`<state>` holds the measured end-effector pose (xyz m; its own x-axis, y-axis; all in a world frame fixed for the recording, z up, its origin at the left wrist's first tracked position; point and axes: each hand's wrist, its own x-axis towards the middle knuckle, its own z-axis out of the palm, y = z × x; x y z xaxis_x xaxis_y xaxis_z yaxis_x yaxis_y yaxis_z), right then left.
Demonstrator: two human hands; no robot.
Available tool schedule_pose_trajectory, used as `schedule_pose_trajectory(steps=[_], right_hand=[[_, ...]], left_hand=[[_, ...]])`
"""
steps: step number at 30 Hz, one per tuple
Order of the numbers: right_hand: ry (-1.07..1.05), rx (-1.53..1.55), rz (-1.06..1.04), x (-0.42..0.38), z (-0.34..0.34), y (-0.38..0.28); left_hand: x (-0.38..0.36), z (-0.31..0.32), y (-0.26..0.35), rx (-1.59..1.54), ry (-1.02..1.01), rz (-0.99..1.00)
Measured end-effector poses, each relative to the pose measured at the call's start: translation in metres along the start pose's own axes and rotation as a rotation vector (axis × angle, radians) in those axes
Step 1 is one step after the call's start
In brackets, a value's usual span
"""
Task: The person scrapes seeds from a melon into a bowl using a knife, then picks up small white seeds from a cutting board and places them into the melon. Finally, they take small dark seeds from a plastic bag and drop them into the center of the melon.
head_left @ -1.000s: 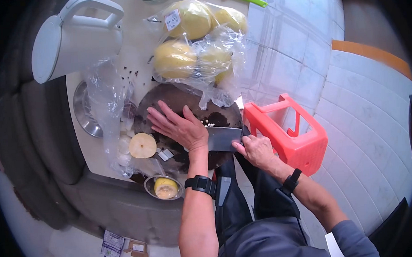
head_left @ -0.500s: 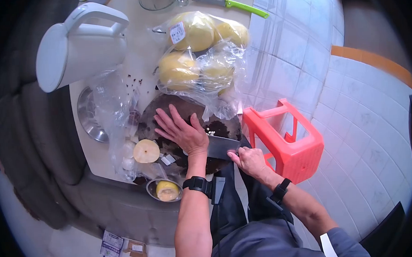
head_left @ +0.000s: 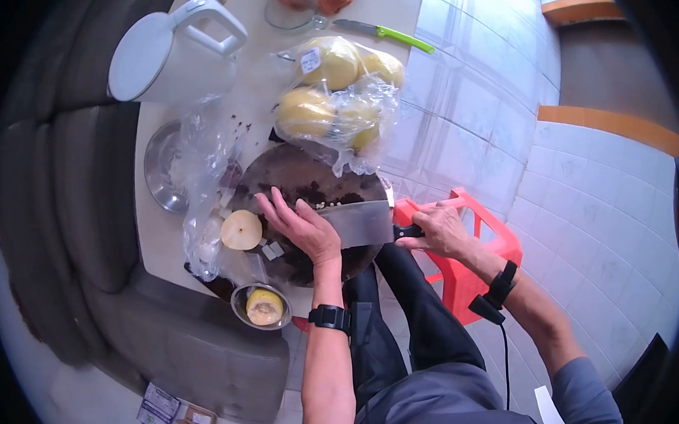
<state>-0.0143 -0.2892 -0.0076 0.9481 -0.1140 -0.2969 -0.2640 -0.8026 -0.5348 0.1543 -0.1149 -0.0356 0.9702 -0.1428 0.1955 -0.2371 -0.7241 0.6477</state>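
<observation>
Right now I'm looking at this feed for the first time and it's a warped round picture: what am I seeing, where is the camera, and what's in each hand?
There is no machine here, only a person's two bare hands. The single camera sits on the person's head and looks down, and its wide lens bends the edges. The left hand lies flat on a dark round cutting board, next to small white bits. The right hand has its grip on the handle of a cleaver, whose blade lies across the board. Left of the board is a halved pear; a small metal bowl with fruit sits nearer the person. Further off are a bag of pears, a white jug and a green-handled knife. A red stool stands under the right arm.
</observation>
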Motion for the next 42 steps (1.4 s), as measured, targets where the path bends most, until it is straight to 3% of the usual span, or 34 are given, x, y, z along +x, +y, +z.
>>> schedule_pose_trajectory(steps=[4,10,13,16,19,22,26,33,42], right_hand=[[-0.097,0.042,-0.010,0.002,-0.014,-0.002],[-0.214,0.118,0.010,0.022,-0.026,0.009],[-0.286,0.175,0.024,0.043,-0.043,0.006],[-0.321,0.300,0.008,0.065,-0.057,-0.004],[-0.370,0.343,0.009,0.084,-0.058,-0.003],[-0.452,0.352,0.040,0.100,-0.070,-0.008],[-0.491,0.258,-0.082,0.109,-0.074,-0.002],[-0.610,0.126,-0.196,0.099,-0.076,-0.005],[-0.613,0.189,-0.268,0.085,-0.069,-0.006]], left_hand=[[-0.008,-0.032,0.004,-0.177,-0.031,-0.113],[-0.012,-0.054,0.006,-0.159,0.088,-0.163],[-0.001,-0.064,0.006,-0.242,-0.029,-0.161],[0.013,-0.065,-0.004,-0.318,-0.320,-0.186],[0.018,-0.059,-0.009,-0.335,-0.348,-0.176],[0.019,-0.060,-0.014,-0.314,-0.341,-0.155],[0.008,-0.061,-0.015,-0.279,-0.373,-0.145],[-0.051,-0.069,-0.013,-0.337,-0.294,-0.327],[-0.093,-0.078,-0.009,-0.358,-0.241,-0.346]])
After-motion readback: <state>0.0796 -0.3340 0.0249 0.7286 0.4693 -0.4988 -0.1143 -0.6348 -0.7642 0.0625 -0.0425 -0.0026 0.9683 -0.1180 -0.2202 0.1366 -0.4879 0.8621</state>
